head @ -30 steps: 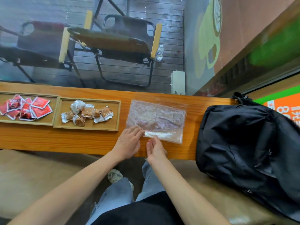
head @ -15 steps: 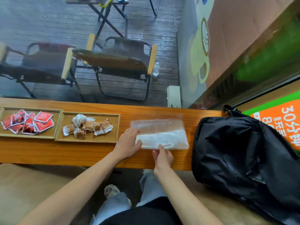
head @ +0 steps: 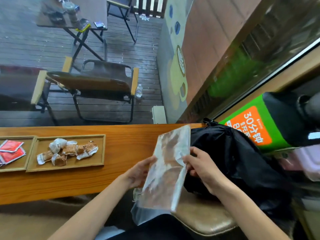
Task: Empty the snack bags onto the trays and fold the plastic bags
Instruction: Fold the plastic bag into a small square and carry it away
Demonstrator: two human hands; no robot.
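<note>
A clear plastic bag [head: 166,172] is held up off the wooden counter [head: 121,146], folded lengthwise and tilted, its lower end hanging over my lap. My left hand [head: 140,172] grips its left edge and my right hand [head: 200,167] pinches its right edge. One wooden tray [head: 102,149] holds several brown and white wrapped snacks [head: 67,151]. A second tray [head: 29,153] at the far left holds red snack packets [head: 10,151].
A black backpack [head: 242,163] sits on the right end of the counter, just behind my right hand. A padded stool [head: 204,217] is under the bag. Beyond the window are folding chairs [head: 97,85] and a water bottle [head: 139,90] on wet decking.
The bag lay flat on the counter while both hands folded it. Now both hands have lifted it off the counter, turned it on end and carried it right, toward the backpack.
</note>
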